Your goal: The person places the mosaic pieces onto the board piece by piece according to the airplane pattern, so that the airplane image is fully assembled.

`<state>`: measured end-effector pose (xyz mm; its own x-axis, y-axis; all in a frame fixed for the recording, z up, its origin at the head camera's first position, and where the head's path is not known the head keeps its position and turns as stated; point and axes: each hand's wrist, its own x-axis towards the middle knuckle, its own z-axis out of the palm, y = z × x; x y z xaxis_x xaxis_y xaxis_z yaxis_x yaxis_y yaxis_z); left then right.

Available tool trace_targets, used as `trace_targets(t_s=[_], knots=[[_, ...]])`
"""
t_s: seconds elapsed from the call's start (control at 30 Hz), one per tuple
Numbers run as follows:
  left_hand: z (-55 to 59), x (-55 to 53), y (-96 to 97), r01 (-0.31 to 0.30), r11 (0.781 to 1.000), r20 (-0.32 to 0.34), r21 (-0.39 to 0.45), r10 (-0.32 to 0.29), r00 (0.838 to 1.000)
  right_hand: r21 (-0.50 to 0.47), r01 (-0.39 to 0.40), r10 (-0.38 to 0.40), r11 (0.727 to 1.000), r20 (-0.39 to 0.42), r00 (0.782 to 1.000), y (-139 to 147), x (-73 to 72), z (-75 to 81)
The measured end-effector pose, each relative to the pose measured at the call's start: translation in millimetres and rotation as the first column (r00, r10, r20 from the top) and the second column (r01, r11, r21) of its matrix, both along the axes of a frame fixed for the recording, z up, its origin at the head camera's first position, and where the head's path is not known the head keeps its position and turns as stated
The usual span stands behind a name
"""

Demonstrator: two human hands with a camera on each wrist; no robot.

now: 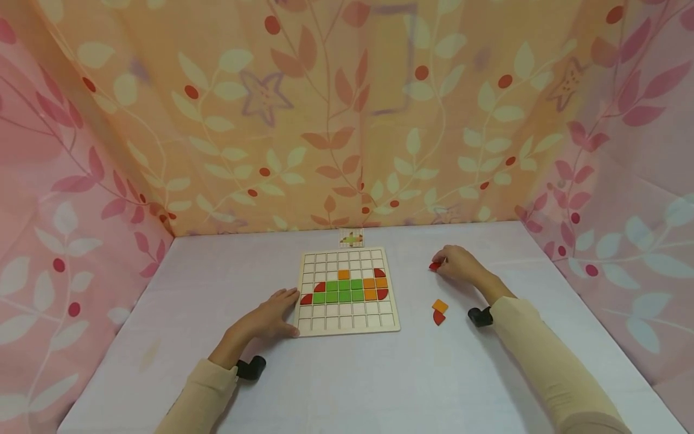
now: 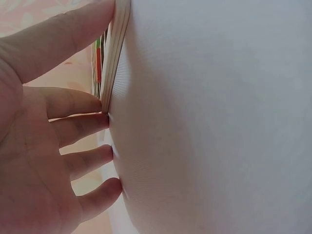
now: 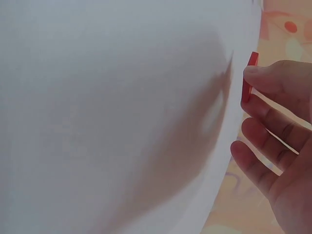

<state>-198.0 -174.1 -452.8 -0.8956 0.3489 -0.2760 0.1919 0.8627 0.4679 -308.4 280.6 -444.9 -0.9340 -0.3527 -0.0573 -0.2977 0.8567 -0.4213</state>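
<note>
A square wooden grid board (image 1: 347, 313) lies on the table, with green tiles (image 1: 344, 290), orange tiles (image 1: 370, 289) and red rounded tiles (image 1: 320, 287) in its middle rows. At its left side, my left hand (image 1: 271, 314) rests with fingers spread; the thumb and index fingertip touch the board's edge (image 2: 117, 53) in the left wrist view. To the right of the board, my right hand (image 1: 461, 265) pinches a red rounded tile (image 3: 249, 78) between thumb and index finger. This tile is raised above the table; its other fingers are loosely bent.
One loose orange tile (image 1: 440, 306) and a red rounded tile (image 1: 438, 317) lie touching on the table, nearer than my right hand. A small pattern card (image 1: 351, 237) sits behind the board. Patterned cloth (image 1: 325, 120) walls the table at back and sides.
</note>
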Motion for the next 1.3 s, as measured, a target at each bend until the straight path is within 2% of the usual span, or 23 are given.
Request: trace_targets(t_s=[0.57,0.8,1.07,1.3], knots=[[0.2,0.8,1.3,0.004,1.0,-0.003,-0.007,-0.004,1.0,-0.046,-0.006,0.006,0.999,0.008,1.0,-31.8,-2.5,4.6],[0.5,-0.9,1.6,-0.007,1.0,0.005,-0.007,0.007,1.0,-0.042,-0.052,0.051,0.998,-0.029,0.998,-43.1,-5.7,11.1],[-0.1,-0.5,-0.5,0.007,1.0,0.0,-0.002,-0.007,1.0,-0.058,-0.113,0.11,0.992,-0.057,0.992,-61.9,-12.0,14.2],[1.4,1.0,0.2,0.013,1.0,-0.005,0.005,-0.013,1.0,-0.056,-0.106,0.105,0.993,-0.021,0.994,-82.9,-16.8,16.2]])
